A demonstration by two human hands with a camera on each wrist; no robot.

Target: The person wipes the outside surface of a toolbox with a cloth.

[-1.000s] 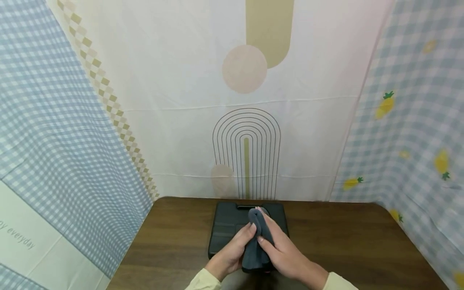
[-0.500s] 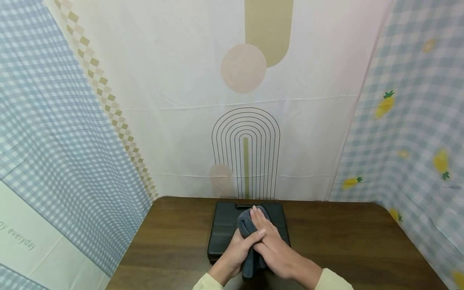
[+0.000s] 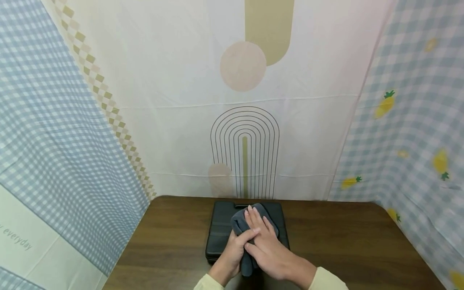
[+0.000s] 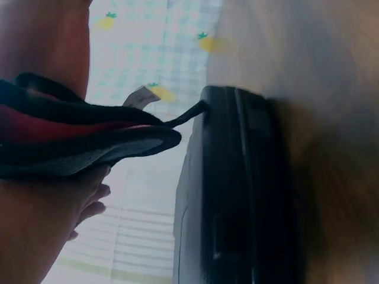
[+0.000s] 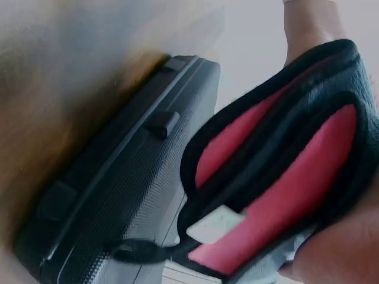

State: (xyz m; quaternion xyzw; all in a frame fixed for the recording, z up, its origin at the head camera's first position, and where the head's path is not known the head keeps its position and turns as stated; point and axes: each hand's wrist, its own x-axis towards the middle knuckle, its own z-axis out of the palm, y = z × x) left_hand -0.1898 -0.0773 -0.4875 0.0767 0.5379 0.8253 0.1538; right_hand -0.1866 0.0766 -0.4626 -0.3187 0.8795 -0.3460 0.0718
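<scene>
A folded dark grey cloth (image 3: 239,221), with black edging and a pink lining, is between my hands above a black case. My left hand (image 3: 230,254) holds the cloth from the left, its thumb laid across the top and its other fingers hidden. Flat on top of the cloth lies my right hand (image 3: 271,250), fingers straight and pointing away from me. The right wrist view shows the cloth's pink inside (image 5: 296,183), a white label (image 5: 216,225) and a black loop (image 5: 142,250) hanging toward the case.
The black case (image 3: 218,228) lies closed on the brown wooden table (image 3: 337,237), with latches along its side in the right wrist view. A white patterned curtain (image 3: 174,141) hangs behind the table, with blue checked cloth on both sides.
My right hand has turned from gripping the cloth's side to lying flat over it. The cloth has tipped over and shifted slightly left, and my left thumb now reaches across it.
</scene>
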